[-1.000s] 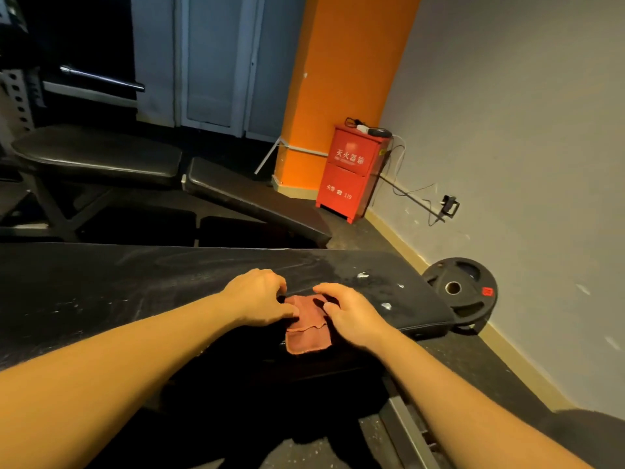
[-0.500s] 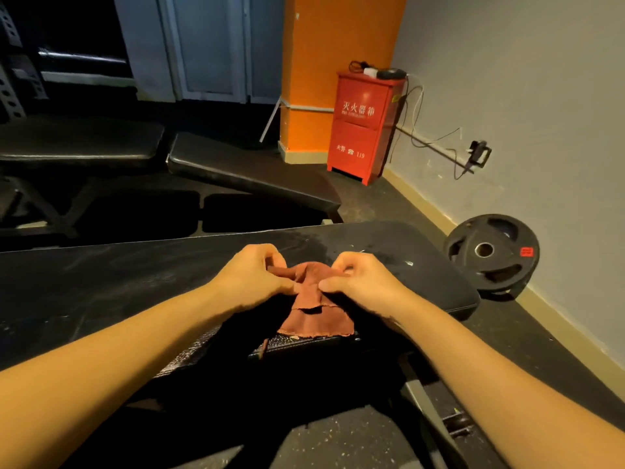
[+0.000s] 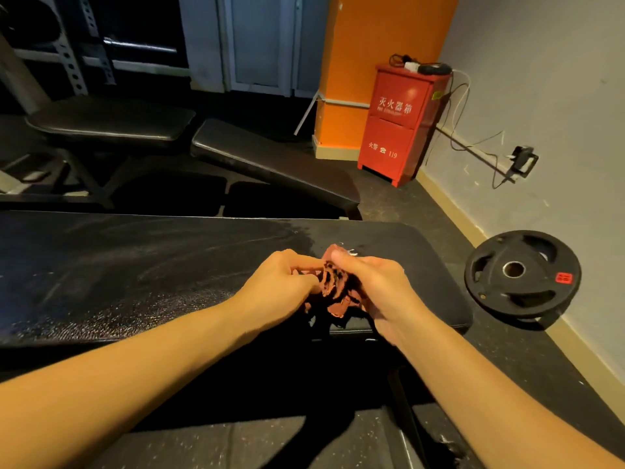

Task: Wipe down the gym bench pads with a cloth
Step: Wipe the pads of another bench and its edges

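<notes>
A black bench pad (image 3: 152, 265) runs across the view in front of me, dusty and streaked with pale marks. Near its right end both hands hold a small reddish-brown cloth (image 3: 334, 289), now bunched into a crumpled wad just above the pad. My left hand (image 3: 280, 286) pinches its left side. My right hand (image 3: 375, 289) grips its right side, thumb on top. A few white specks lie on the pad just behind the cloth.
A second black bench (image 3: 270, 157) with two pads stands behind. A red fire-extinguisher box (image 3: 399, 123) stands by the orange pillar (image 3: 368, 45). A black weight plate (image 3: 521, 272) leans on the right wall, with cables and a charger (image 3: 522, 160) above.
The cloth lay flat on the pad a second ago. Both hands lifted it and gathered it into a crumpled bunch.
</notes>
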{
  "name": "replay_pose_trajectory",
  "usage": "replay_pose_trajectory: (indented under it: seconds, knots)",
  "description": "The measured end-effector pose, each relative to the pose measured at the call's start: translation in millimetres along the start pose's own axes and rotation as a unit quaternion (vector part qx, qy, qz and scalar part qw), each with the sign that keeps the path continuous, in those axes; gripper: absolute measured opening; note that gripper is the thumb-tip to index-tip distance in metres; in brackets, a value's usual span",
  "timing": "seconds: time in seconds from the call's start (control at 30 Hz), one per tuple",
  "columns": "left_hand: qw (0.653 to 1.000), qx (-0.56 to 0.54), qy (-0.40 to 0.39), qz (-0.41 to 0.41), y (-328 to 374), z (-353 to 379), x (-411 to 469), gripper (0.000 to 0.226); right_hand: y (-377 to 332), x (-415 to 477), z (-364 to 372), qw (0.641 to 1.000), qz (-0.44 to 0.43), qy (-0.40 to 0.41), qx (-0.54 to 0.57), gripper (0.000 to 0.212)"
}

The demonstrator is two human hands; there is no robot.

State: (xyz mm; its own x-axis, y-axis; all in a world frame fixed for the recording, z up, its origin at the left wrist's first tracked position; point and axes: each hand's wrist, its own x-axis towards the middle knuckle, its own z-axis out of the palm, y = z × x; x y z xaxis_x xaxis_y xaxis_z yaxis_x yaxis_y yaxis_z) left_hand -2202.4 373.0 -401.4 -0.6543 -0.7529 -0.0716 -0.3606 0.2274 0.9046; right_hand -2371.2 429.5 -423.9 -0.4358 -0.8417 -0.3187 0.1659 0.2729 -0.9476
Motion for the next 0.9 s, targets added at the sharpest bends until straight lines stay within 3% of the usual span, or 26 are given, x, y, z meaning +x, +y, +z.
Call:
replay_pose_trajectory:
  seconds: [0.07,0.17,0.23,0.33,0.4,0.47,0.53,0.6,0.7,0.77,0.83,0.9]
  knots:
    - [0.999,0.044,0.004,0.021,1,10,-2,0.063,0,-2,-11,1.0,-0.004,-0.001,0.002,0.019]
    - [0.99,0.108,0.05,0.069,-6,28,-4,0.037,0,-3,-32,1.0,-0.015,0.014,-0.006,0.016]
    - [0.971,0.185,0.1,0.116,-10,39,-5,0.028,2,-5,-45,1.0,-0.01,0.023,-0.002,0.021]
    - [0.927,0.313,0.108,0.177,-5,52,-10,0.038,1,-12,-62,0.997,0.033,-0.009,0.071,0.015]
    - [0.91,0.357,0.115,0.176,0,59,-11,0.041,0,-18,-66,0.994,0.047,-0.051,0.08,0.022]
    - [0.917,0.347,0.124,0.151,3,65,-16,0.041,4,-24,-64,0.996,0.033,-0.062,0.06,0.021]
    - [0.928,0.329,0.112,0.13,6,65,-21,0.043,4,-23,-66,0.999,0.01,-0.022,0.021,0.002]
    - [0.92,0.363,0.084,0.122,9,53,-22,0.048,-3,-15,-79,0.999,-0.012,0.033,0.003,0.017]
    - [0.899,0.424,0.037,0.101,7,24,-22,0.048,-15,2,-105,0.983,-0.094,0.083,-0.132,0.013]
    - [0.871,0.478,0.022,0.106,-3,10,-19,0.045,-16,11,-112,0.941,-0.13,0.122,-0.288,0.026]
    - [0.856,0.506,0.009,0.102,-15,2,-17,0.045,-8,17,-105,0.905,-0.151,0.146,-0.371,0.037]
    - [0.852,0.515,0.001,0.1,-21,-3,-14,0.048,-1,18,-90,0.87,-0.172,0.168,-0.43,0.03]
